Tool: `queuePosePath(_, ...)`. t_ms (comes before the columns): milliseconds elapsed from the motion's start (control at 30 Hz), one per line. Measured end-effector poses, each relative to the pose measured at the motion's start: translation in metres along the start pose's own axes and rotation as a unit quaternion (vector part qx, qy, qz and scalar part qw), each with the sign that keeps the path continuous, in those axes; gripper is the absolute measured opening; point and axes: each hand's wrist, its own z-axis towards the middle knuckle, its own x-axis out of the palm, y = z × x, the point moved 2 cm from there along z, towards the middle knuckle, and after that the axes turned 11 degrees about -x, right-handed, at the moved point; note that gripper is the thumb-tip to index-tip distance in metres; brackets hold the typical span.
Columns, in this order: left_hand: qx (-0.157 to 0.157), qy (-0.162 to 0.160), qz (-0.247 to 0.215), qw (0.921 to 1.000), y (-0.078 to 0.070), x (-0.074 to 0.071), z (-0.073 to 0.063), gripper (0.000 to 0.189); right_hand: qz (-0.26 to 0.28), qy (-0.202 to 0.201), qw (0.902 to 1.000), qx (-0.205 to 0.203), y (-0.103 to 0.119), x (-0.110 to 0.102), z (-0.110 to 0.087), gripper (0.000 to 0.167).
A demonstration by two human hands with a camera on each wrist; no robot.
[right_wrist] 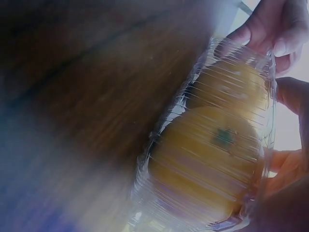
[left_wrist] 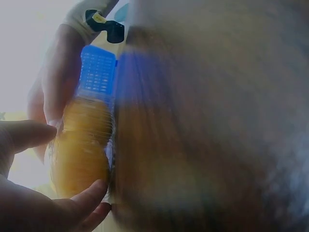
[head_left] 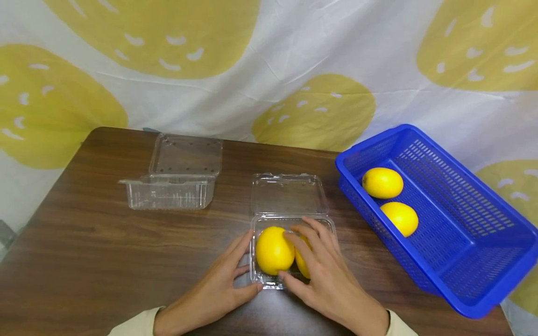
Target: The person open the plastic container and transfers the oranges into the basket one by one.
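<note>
A clear plastic clamshell box (head_left: 290,193) stands with its lid laid back, and two lemons sit side by side in its base. The left lemon (head_left: 275,250) shows fully; the right lemon (head_left: 301,261) is partly covered by my right hand (head_left: 325,268). That hand arches over the right lemon, fingers and thumb bent around it, fingertips close to the left lemon. My left hand (head_left: 220,275) grips the box's left side, thumb by the near corner. Through the ribbed wall in the right wrist view, a lemon (right_wrist: 203,159) shows a green stem mark.
A second clear clamshell box (head_left: 170,193) stands lid-up at the back left. On the right, a blue plastic basket (head_left: 475,261) holds a lemon (head_left: 383,183) and another lemon (head_left: 401,219). A fruit-print cloth (head_left: 201,102) hangs behind the wooden table (head_left: 105,252).
</note>
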Motion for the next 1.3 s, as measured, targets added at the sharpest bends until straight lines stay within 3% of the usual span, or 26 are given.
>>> queuePosePath(800,0.037,0.006,-0.007,0.9993,0.000,-0.001,0.004,0.102,-0.056,0.096,0.9938,0.010,-0.002,0.002,0.019,0.080)
queuePosePath(1300,0.052,0.006,0.005,0.9986,-0.002,-0.002,0.007,0.092,-0.045,0.098,0.9940,0.021,-0.006,0.002,0.026,0.082)
